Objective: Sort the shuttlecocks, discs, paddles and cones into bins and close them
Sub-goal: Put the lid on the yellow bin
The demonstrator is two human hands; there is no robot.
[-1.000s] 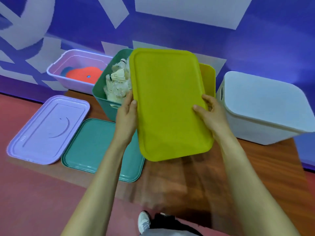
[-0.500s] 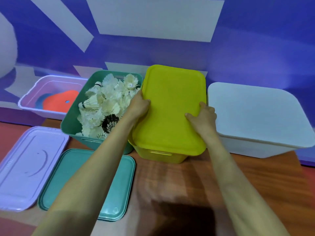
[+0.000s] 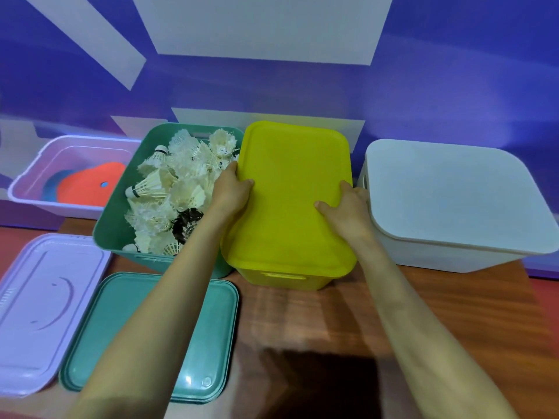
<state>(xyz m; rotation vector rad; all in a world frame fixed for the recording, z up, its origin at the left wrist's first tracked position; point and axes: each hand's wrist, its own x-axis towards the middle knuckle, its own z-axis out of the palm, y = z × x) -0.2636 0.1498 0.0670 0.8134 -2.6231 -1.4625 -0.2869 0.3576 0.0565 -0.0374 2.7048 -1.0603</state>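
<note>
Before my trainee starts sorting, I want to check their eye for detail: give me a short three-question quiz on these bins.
1. True or false: the yellow plastic lid sits on the yellow plastic bin.
2. Which holds the white feather shuttlecocks? A) teal plastic bin B) lilac plastic bin C) white lidded bin
3. How many loose lids lie in front of the bins?
Key: 1 true; 2 A; 3 two, the lilac plastic lid and the teal plastic lid.

Back wall blue-purple w/ big pale grey-white angular panels, soft glare at right; dark wood-grain worktop in front, w/ a dark shadow at its near edge; red floor showing either side.
</note>
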